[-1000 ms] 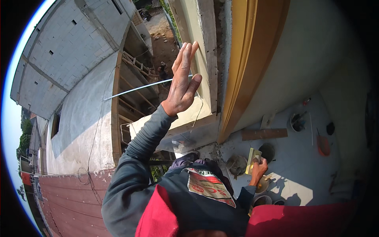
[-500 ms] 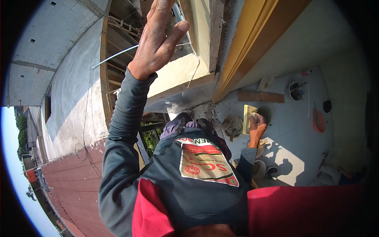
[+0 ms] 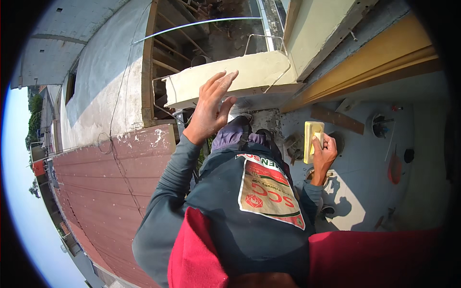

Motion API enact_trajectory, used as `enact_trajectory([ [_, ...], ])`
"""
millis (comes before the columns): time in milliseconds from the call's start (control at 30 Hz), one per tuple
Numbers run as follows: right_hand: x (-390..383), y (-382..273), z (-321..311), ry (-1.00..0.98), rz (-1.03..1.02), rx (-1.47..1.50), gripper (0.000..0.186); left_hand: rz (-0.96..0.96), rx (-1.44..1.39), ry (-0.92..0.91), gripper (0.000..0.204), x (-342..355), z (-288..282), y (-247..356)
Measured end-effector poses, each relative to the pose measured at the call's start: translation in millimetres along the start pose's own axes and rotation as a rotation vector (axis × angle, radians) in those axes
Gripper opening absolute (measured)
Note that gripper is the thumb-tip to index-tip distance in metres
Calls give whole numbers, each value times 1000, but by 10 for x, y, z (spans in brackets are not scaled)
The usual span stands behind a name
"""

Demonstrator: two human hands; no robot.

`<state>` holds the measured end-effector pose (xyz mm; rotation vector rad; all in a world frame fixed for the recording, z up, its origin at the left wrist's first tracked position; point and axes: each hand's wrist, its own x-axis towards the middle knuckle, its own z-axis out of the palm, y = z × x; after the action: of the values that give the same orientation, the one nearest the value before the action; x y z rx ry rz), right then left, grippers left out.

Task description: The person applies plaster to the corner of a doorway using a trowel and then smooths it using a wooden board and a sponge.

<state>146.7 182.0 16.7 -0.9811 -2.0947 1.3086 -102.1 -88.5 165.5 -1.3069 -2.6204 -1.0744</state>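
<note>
The yellow float (image 3: pixel 310 134) is right of the middle of the frame, held up over the floor (image 3: pixel 372 168) in the right hand (image 3: pixel 325 152), with that hand's fingers curled round it. The left hand (image 3: pixel 209 109) is near the middle of the frame, its fingers a bit spread with nothing in them; I cannot tell if it touches the cream ledge (image 3: pixel 261 69) behind it. The float could slip, I think, if the right fingers got loose or wet, and then it might drop on the pot (image 3: pixel 294 144) or the dark pot (image 3: pixel 339 140) that show just beside it. The left hand might get a scrape if it swung onto the ledge, as the edge looks hard and rough. A foot could trip too, since the board (image 3: pixel 337 119) and the bucket (image 3: pixel 379 126) of tools, at the right of the frame, crowd the floor.
</note>
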Motion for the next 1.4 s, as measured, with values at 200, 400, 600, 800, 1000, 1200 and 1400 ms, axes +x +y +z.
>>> enact_trajectory([
  [200, 211, -1310, 476, -289, -331, -6, 27, -137, -75, -103, 57, -724, 334, -86],
  [400, 679, -1780, 1614, -310, -689, -146, 26, -237, -148, 44, 45, -853, 255, -131],
  [600, 1077, -1539, 1680, -397, -717, -440, 26, -282, -249, 107, 41, -951, 177, 17],
  [800, 993, -1510, 828, -373, -488, -459, 28, -446, -296, 259, 32, -1293, 187, 116],
  [1000, 1114, -1534, 1388, -264, -519, -473, 29, -431, -290, 320, 28, -1257, 95, -53],
  [1200, 996, -1416, 831, -300, -540, -437, 26, -484, -312, 407, 25, -1301, 25, -34],
  [1400, 813, -1669, 1254, -239, -608, -419, 19, -507, -305, 442, 24, -1217, 37, -89],
])
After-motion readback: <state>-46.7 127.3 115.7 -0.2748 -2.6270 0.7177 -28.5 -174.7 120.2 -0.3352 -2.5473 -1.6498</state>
